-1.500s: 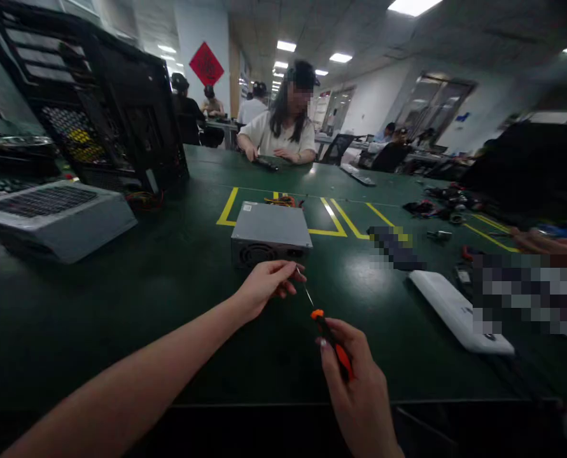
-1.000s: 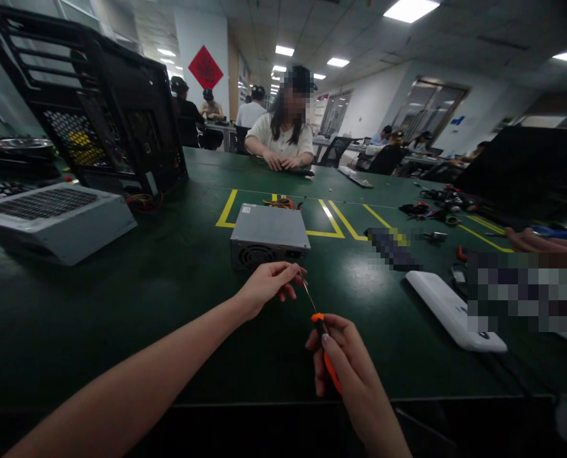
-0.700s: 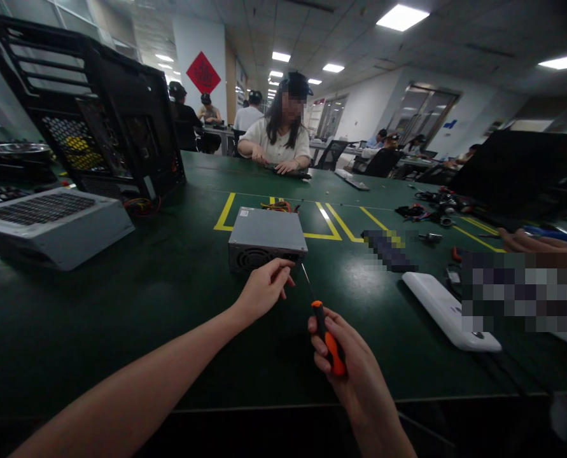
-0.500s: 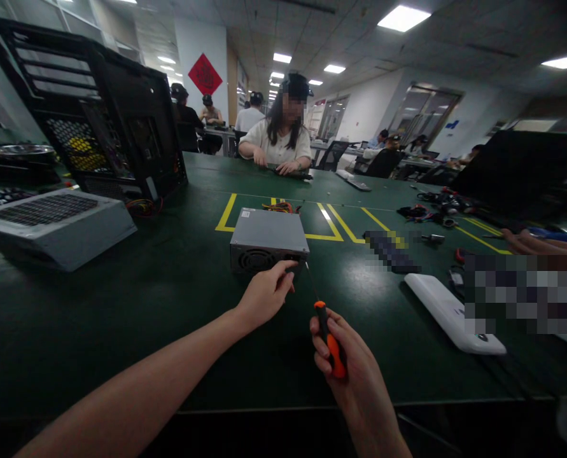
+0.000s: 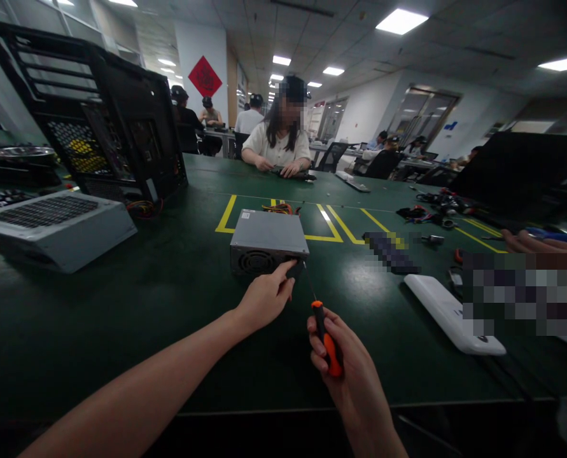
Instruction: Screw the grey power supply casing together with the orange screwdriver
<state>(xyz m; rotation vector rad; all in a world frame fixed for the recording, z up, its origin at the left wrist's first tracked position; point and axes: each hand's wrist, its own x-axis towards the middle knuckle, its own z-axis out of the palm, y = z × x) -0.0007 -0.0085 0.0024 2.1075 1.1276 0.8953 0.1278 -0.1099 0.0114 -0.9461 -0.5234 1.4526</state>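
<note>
A grey computer power supply (image 5: 270, 230) sits on the green table in front of me, its round fan grille facing my side and coloured cables behind it. My left hand (image 5: 264, 299) reaches to its front face, the index finger stretched out and touching near the right end; the thumb is apart below. In my right hand (image 5: 345, 353) is an orange and black screwdriver (image 5: 329, 343), gripped by the handle. Its thin shaft points up and away, the tip at the right front edge of the power supply. Whether the tip sits in a screw is too small to tell.
On the left stand an open black computer case (image 5: 121, 121) and a second power supply (image 5: 58, 229). To the right lie a white device (image 5: 450, 312) and loose cables (image 5: 436, 207). A person (image 5: 283, 140) works across the table; another person's hand (image 5: 541, 245) is at far right.
The screwdriver and my right hand have shifted slightly left, bringing the tip nearer the power supply's front. My left index finger stays at the front face, with the thumb slightly lower.
</note>
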